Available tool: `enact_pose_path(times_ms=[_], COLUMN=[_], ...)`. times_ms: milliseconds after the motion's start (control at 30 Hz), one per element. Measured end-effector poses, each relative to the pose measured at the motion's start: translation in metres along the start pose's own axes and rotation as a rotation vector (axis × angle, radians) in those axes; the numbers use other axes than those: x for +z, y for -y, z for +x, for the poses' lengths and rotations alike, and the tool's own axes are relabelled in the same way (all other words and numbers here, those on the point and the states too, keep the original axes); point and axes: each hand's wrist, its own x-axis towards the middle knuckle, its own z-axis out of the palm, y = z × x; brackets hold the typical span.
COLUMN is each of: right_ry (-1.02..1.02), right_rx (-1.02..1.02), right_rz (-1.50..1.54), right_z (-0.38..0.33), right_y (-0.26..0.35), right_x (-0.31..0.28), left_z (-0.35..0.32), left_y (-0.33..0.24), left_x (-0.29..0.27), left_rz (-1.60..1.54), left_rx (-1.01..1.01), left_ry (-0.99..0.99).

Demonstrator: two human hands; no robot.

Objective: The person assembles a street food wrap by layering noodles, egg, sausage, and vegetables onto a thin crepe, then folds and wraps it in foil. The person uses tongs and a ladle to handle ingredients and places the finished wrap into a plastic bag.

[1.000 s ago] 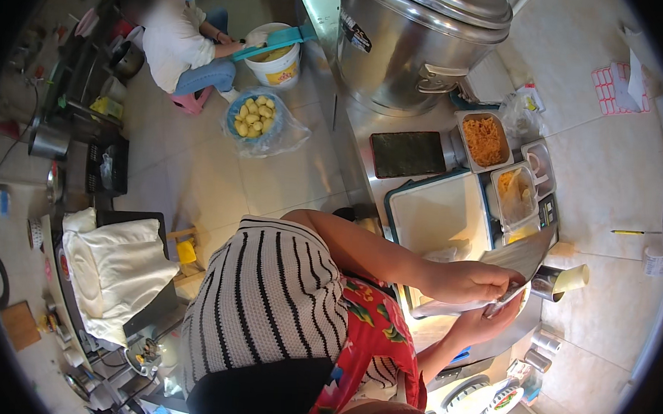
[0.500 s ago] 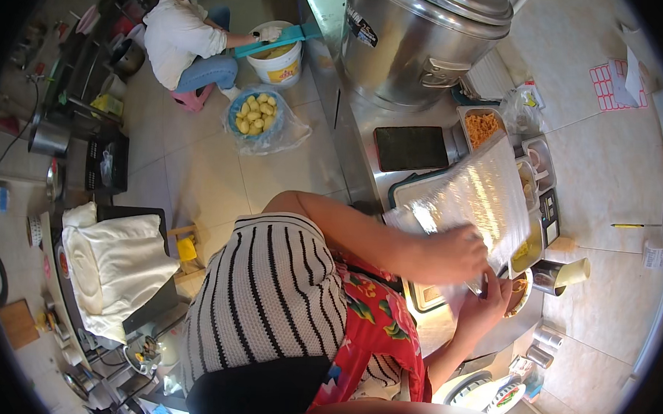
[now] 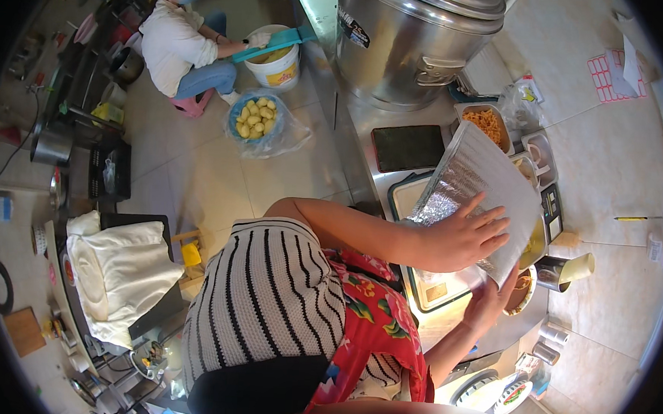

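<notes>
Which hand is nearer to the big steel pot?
Left. The left hand, over the silvery foil, is nearer the steel pot; the right hand is farther, at the foil's lower edge.

At one o'clock, a silver-grey steel pot (image 3: 399, 53); at two, orange shreds (image 3: 482, 126) and, farther out, red-lined white labels (image 3: 601, 77). Toward three, a shiny silver foil sheet (image 3: 472, 177). At five, red floral fabric (image 3: 393, 326) with yellow and green; at seven, a white knit top (image 3: 267, 293) with black stripes. At eleven, a teal board (image 3: 280, 41) and a white bucket (image 3: 262, 74).
</notes>
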Motion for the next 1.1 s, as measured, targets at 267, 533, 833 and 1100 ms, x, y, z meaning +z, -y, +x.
enact_pose_path(times_ms=[267, 533, 833, 1100], right_ry=[0.154, 0.041, 0.04, 0.076], right_rx=[-0.233, 0.234, 0.422, 0.51], right_rz=[-0.757, -0.536, 0.519, 0.768], right_z=[0.035, 0.082, 0.114, 0.025], right_y=[0.025, -0.08, -0.253, -0.126], right_x=[0.001, -0.073, -0.097, -0.089], left_z=[0.026, 0.063, 0.042, 0.06], left_y=[0.093, 0.103, 0.031, 0.07], left_x=[0.014, 0.003, 0.066, -0.028], left_rz=[-0.207, -0.439, -0.352, -0.167], left_rx=[-0.223, -0.44, -0.03, -0.2], left_ry=[0.421, -0.029, 0.439, 0.44])
